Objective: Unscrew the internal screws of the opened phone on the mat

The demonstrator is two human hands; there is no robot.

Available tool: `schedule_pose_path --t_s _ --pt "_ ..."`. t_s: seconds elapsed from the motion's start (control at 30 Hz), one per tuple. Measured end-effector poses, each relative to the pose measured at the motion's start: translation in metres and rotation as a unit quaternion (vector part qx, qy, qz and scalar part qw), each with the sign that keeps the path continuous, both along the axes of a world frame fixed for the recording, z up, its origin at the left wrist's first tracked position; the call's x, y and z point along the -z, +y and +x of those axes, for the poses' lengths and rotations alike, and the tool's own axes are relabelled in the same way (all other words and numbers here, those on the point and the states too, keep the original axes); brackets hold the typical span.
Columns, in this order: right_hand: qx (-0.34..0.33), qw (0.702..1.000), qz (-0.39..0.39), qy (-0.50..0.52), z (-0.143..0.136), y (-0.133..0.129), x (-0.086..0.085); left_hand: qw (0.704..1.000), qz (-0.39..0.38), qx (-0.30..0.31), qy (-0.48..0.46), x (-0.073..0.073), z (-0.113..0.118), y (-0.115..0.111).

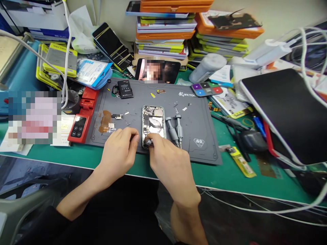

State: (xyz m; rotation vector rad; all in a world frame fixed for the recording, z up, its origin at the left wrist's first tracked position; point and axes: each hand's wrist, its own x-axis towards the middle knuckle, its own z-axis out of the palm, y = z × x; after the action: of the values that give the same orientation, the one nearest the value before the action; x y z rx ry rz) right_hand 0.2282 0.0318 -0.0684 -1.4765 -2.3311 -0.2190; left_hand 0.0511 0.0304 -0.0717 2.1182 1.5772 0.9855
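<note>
Pinching blurred piece (149, 142), right hand (169, 158) — over opened phone (154, 123)

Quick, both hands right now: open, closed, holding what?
Left hand: curled closed; whether it holds anything cannot be told.
Right hand: closed on a small grey piece at the lower end of the opened phone.

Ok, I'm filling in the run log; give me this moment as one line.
left hand: curled, left of opened phone | right hand: over phone's lower end | two screwdrivers: on grey mat, right of phone
</note>
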Motion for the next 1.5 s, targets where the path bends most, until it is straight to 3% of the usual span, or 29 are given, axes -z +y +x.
schedule_pose_path --t_s 0.23,0.4,0.67,0.8,0.93,1.1,1.17,1.27,1.37,1.5 --pt "0.002 1.000 0.005 0.003 0.000 0.000 0.003 1.000 -0.006 -0.002 -0.002 0.000 0.000 0.001" --pt "-0.008 0.997 0.020 0.077 0.004 -0.006 0.005 1.000 -0.004 -0.001 -0.012 -0.001 -0.001 -0.001" --pt "-0.007 0.990 -0.020 0.136 0.012 -0.015 0.007 0.999 0.039 -0.013 -0.031 0.000 -0.002 -0.003" --pt "-0.003 0.980 -0.046 0.196 0.016 -0.013 0.006 0.996 0.090 -0.021 -0.011 -0.006 -0.016 -0.017" --pt "-0.032 0.972 -0.002 0.233 -0.002 -0.002 0.007 0.991 0.105 -0.083 0.009 -0.013 -0.042 -0.029" --pt "-0.075 0.983 0.060 0.155 -0.039 0.013 0.006 0.986 0.123 -0.110 0.027 -0.015 -0.057 -0.021" --pt "-0.088 0.987 0.045 0.128 -0.039 0.013 0.005 0.989 0.107 -0.098 0.031 -0.013 -0.055 -0.015" --pt "-0.100 0.981 0.016 0.165 -0.021 0.006 0.006 0.993 0.081 -0.067 0.052 -0.007 -0.048 -0.007" --pt "-0.063 0.975 0.037 0.211 0.007 0.001 0.011 0.992 0.080 -0.044 0.087 0.000 -0.042 -0.002" --pt "0.067 0.958 0.121 0.253 0.032 0.001 0.021 0.988 0.100 -0.049 0.109 0.005 -0.040 0.001"
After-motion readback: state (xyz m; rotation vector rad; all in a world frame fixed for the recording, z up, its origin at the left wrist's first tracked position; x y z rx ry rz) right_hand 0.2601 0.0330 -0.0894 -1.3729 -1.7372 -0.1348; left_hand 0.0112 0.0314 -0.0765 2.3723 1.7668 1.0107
